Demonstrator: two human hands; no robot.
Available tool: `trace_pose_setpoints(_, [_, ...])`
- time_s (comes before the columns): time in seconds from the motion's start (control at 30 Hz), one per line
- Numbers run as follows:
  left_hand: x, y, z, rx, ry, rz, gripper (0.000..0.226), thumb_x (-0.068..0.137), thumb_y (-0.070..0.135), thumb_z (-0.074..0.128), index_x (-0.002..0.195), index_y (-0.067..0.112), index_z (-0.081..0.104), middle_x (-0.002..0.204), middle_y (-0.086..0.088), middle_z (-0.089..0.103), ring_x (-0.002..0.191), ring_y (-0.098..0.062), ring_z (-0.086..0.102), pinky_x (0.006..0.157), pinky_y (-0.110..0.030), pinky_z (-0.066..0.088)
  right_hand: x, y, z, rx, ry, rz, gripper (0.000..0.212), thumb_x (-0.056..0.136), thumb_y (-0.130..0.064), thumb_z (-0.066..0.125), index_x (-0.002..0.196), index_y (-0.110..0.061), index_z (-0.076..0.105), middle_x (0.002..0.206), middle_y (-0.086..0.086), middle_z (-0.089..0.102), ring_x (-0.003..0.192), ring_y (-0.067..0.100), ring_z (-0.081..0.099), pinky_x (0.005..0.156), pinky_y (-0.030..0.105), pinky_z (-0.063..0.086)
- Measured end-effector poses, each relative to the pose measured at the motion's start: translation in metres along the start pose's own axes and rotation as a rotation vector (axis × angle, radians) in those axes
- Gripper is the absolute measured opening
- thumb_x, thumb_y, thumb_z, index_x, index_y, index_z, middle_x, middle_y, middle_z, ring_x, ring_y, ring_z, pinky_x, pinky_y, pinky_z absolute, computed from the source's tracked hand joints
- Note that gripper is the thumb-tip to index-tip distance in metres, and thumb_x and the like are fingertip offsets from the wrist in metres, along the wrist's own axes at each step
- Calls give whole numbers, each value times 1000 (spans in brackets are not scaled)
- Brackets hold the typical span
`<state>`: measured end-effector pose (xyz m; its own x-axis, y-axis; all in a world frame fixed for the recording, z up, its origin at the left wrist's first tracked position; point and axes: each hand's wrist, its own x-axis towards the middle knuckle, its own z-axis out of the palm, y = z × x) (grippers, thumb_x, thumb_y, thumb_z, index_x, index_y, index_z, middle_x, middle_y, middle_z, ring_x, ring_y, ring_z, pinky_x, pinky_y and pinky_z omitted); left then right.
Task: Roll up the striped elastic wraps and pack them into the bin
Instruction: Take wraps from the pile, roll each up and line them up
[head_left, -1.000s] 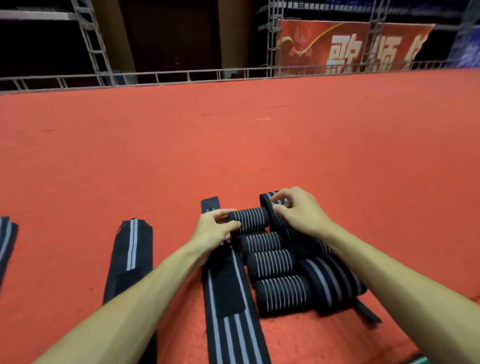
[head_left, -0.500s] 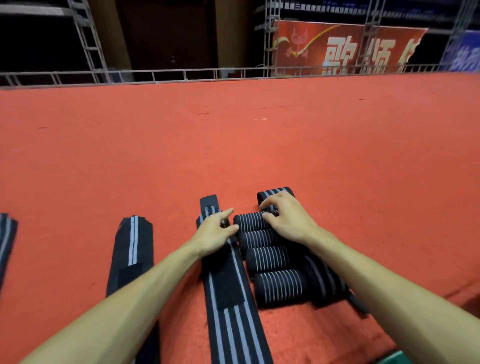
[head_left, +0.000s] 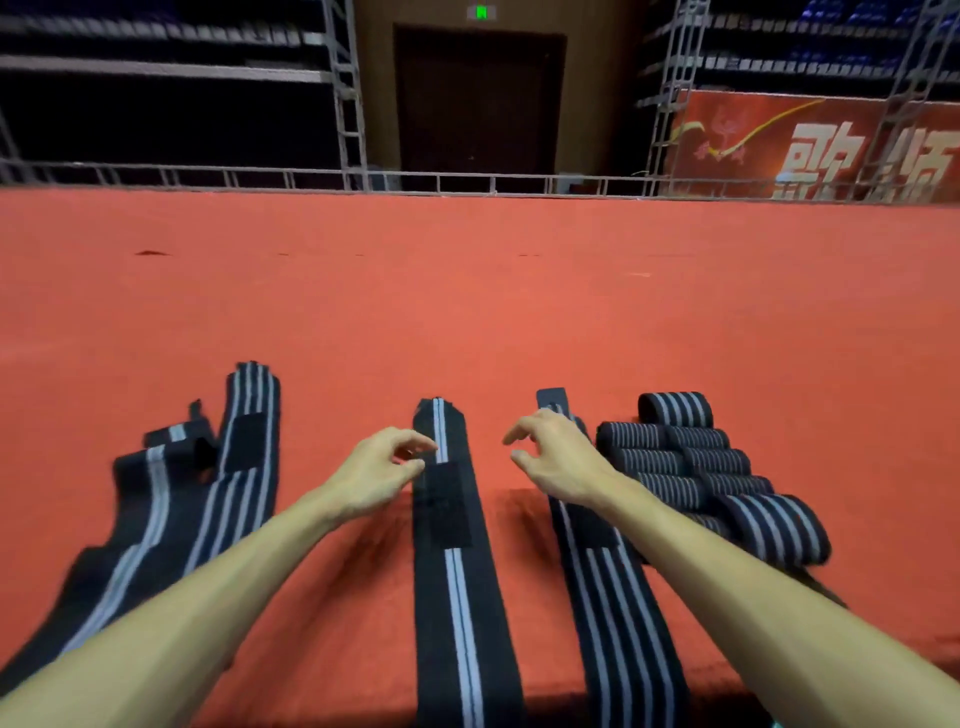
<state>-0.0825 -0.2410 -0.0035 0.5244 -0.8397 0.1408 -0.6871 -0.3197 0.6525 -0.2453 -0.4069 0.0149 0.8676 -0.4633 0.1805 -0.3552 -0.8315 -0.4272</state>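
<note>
Several rolled black wraps with white stripes (head_left: 691, 467) lie packed together on the red carpet at the right. A flat unrolled wrap (head_left: 457, 561) runs toward me in the middle, and another flat wrap (head_left: 608, 587) lies just right of it. My left hand (head_left: 379, 473) hovers at the left edge of the middle wrap, fingers loosely curled and holding nothing. My right hand (head_left: 556, 457) hovers over the far end of the right flat wrap, fingers relaxed and empty. No bin shows except perhaps a sliver at the bottom right.
More unrolled striped wraps (head_left: 208, 493) lie spread at the left. The red carpet (head_left: 467, 312) stretches far ahead to a metal truss rail (head_left: 467, 184). A red banner (head_left: 831, 150) hangs at the back right.
Both hands have left the rolled wraps and moved left, now hovering around the middle flat wrap. The view has swung left, showing more wraps on that side.
</note>
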Motion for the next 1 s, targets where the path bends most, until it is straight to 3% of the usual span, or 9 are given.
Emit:
trace_pose_setpoints(0.17, [-62,-56,-42,170,117,-75,42,92,14,58,132,8,47,121,-9,56,113,-20,54,103,-28,36,-4,-71,38,67,-100,-101,24,89,-15,56,110,-13,68,110,5,65,104,18,59,79,14,33])
trace_pose_setpoints(0.37, [-117,-119,-81,432,238,-278,36,95,26,47,129,17,52,126,-4,49,122,-24,42,104,-37,34,1,-127,82,161,-253,-126,24,89,-18,56,111,-16,66,104,0,68,95,13,60,79,17,39])
trace_pose_setpoints(0.47, [-131,-133,-82,465,178,-309,37,96,27,44,128,13,53,124,-9,54,120,-27,47,101,-37,37,11,-150,107,200,-357,-75,17,88,-18,60,102,-17,69,92,0,68,81,11,59,76,20,44])
trace_pose_setpoints(0.57, [-129,-135,-78,554,148,-314,43,94,36,48,131,14,52,120,-9,57,118,-28,48,98,-38,40,19,-174,134,304,-418,39,9,84,-14,62,77,-18,65,77,3,66,68,15,58,72,34,51])
trace_pose_setpoints(0.7, [-114,-130,-75,675,67,-438,48,93,44,51,131,15,46,125,-12,52,119,-30,44,97,-37,36,32,-197,158,532,-378,245,21,87,-8,61,69,-17,54,69,6,59,55,15,51,47,24,40])
trace_pose_setpoints(0.77, [-107,-131,-78,518,120,-495,49,91,36,58,133,16,43,126,-9,53,121,-29,44,99,-38,33,39,-201,166,559,-372,287,22,87,-14,64,67,-16,55,65,4,57,52,14,49,45,22,34])
trace_pose_setpoints(0.83, [-103,-135,-80,257,232,-523,52,88,25,62,135,15,43,114,-3,61,114,-24,51,98,-37,37,44,-201,170,604,-352,331,28,88,-22,67,64,-16,54,60,0,54,48,12,46,42,20,30])
trace_pose_setpoints(0.93, [-102,-132,-79,-87,317,-517,56,86,11,64,137,9,42,84,1,60,85,-17,59,80,-33,48,50,-194,167,691,-305,357,30,87,-19,69,61,-16,53,61,-1,58,50,8,51,42,16,36])
trace_pose_setpoints(1.0, [-100,-123,-78,-378,346,-551,59,85,3,65,138,4,40,78,-1,59,67,-14,56,64,-29,48,49,-187,154,744,-320,362,16,85,-14,70,73,-10,61,72,5,66,59,12,59,55,20,47])
